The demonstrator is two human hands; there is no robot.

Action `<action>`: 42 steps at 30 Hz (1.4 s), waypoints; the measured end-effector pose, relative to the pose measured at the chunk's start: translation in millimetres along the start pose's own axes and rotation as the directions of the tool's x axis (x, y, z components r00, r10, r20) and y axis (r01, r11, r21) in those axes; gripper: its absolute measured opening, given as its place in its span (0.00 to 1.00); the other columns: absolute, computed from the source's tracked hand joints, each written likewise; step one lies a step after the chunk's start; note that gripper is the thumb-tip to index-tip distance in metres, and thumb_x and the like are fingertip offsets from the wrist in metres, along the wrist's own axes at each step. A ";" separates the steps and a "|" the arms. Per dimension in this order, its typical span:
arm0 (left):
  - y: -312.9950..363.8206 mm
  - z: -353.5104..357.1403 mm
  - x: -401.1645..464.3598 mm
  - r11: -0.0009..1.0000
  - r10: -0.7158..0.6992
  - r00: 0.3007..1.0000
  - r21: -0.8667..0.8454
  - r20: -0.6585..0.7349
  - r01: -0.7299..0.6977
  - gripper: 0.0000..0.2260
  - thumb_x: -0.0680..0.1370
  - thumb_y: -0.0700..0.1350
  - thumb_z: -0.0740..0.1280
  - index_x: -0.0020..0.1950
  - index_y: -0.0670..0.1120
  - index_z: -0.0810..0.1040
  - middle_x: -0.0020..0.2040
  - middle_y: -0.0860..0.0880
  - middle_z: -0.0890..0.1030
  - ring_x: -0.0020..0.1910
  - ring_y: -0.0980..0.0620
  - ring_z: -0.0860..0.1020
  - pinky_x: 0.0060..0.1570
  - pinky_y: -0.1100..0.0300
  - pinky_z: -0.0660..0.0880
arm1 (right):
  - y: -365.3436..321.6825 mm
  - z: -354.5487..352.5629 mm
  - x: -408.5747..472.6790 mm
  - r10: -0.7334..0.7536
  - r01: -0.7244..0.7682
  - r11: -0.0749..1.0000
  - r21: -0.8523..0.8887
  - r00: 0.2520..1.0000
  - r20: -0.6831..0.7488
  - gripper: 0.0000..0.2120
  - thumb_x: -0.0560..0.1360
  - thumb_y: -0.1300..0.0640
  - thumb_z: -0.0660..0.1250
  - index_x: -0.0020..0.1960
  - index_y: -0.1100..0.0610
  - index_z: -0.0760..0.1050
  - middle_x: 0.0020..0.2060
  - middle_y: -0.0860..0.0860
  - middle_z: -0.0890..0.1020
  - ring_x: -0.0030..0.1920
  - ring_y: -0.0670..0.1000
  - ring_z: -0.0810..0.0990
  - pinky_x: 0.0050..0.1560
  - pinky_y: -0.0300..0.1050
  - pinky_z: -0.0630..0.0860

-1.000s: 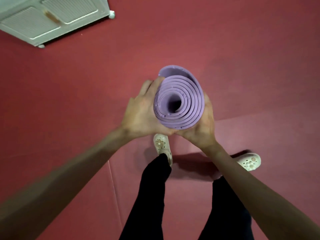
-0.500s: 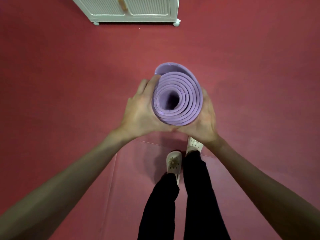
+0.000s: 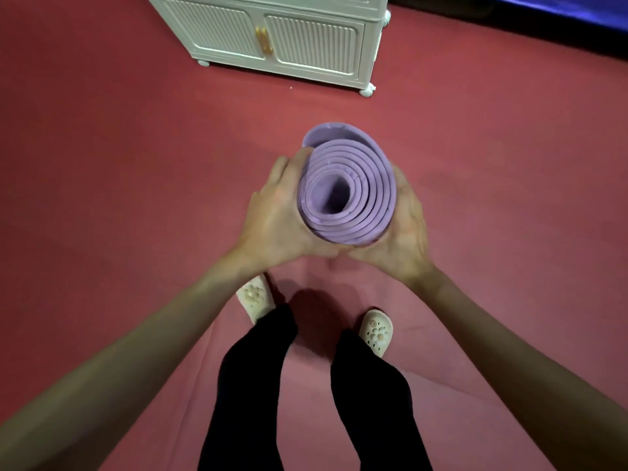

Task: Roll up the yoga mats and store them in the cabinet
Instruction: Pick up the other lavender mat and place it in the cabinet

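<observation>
A rolled purple yoga mat (image 3: 353, 185) is held upright in front of me, its spiral end facing the camera. My left hand (image 3: 275, 215) grips its left side and my right hand (image 3: 404, 229) cups its right side from below. A white cabinet (image 3: 282, 39) with two ribbed doors, both closed, and gold handles stands on small feet at the top of the view, beyond the mat.
Red floor matting (image 3: 119, 164) covers the ground, with a lighter pink mat (image 3: 316, 355) under my feet. My legs in black trousers and pale clogs (image 3: 375, 333) are below the hands. A dark blue surface (image 3: 543, 15) lies at the top right.
The cabinet has come nearer and now fills more of the top of the view. My feet have shifted apart in a step. Both hands keep the same hold on the mat.
</observation>
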State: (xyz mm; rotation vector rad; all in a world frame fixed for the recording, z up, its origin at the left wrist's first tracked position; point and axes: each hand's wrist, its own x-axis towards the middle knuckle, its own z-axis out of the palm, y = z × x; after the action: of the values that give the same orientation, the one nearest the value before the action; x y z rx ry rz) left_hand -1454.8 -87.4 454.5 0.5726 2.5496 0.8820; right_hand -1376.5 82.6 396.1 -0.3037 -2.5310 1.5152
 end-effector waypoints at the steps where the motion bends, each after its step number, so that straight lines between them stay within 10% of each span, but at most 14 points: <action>1: -11.0 -7.1 9.3 1.000 -0.007 1.000 -0.014 -0.008 0.007 0.56 0.48 0.62 0.78 0.73 0.51 0.62 0.61 0.55 0.71 0.57 0.54 0.74 0.52 0.47 0.76 | -2.5 9.7 15.0 -0.007 0.007 1.000 -0.014 1.000 0.019 0.39 0.57 0.50 0.82 0.62 0.55 0.68 0.52 0.52 0.78 0.51 0.53 0.79 0.46 0.54 0.76; 13: -177.3 -107.9 130.8 0.969 -0.091 0.981 -0.210 0.171 0.127 0.46 0.48 0.66 0.79 0.64 0.59 0.69 0.55 0.58 0.73 0.53 0.60 0.74 0.52 0.61 0.72 | -29.8 165.6 146.2 0.214 -0.164 0.928 -0.334 0.970 0.118 0.51 0.50 0.37 0.77 0.68 0.55 0.66 0.57 0.47 0.75 0.54 0.54 0.77 0.50 0.55 0.75; 18: -227.0 -97.4 190.3 0.952 -0.074 0.936 -0.256 0.343 0.169 0.44 0.46 0.69 0.78 0.59 0.61 0.72 0.55 0.56 0.76 0.53 0.54 0.78 0.52 0.49 0.77 | -21.2 203.3 180.9 0.457 -0.400 0.815 -0.420 0.889 0.040 0.44 0.50 0.29 0.70 0.62 0.46 0.68 0.48 0.38 0.74 0.45 0.45 0.75 0.44 0.44 0.75; 21: -250.8 -80.6 225.4 0.938 -0.072 0.895 -0.276 0.440 0.211 0.43 0.46 0.71 0.77 0.58 0.61 0.74 0.55 0.54 0.79 0.53 0.53 0.79 0.53 0.49 0.78 | -4.5 213.8 196.2 0.503 -0.451 0.816 -0.362 0.862 0.059 0.54 0.48 0.30 0.72 0.70 0.50 0.63 0.58 0.42 0.73 0.58 0.49 0.74 0.55 0.48 0.72; 34: -375.4 -35.2 358.7 0.841 -0.109 0.810 -0.381 0.576 0.384 0.24 0.68 0.41 0.78 0.60 0.54 0.74 0.51 0.59 0.79 0.45 0.66 0.78 0.42 0.66 0.78 | 103.4 305.5 305.3 0.652 -0.551 0.696 -0.461 0.754 0.083 0.58 0.50 0.37 0.78 0.74 0.50 0.56 0.63 0.51 0.69 0.62 0.61 0.69 0.60 0.55 0.66; 42: -436.5 7.5 441.4 0.726 -0.303 0.812 -0.432 0.498 0.536 0.18 0.79 0.60 0.60 0.58 0.49 0.78 0.53 0.54 0.81 0.49 0.51 0.80 0.52 0.56 0.80 | 174.1 358.2 363.7 0.688 -0.655 0.607 -0.451 0.716 -0.114 0.56 0.51 0.36 0.80 0.72 0.53 0.60 0.63 0.55 0.69 0.63 0.63 0.67 0.63 0.57 0.63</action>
State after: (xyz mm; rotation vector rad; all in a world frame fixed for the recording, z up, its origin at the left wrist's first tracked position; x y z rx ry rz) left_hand -1933.1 -181.8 70.3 -0.0419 1.8028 1.1245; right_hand -1803.2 -45.0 91.9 -1.4558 -2.9848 1.0261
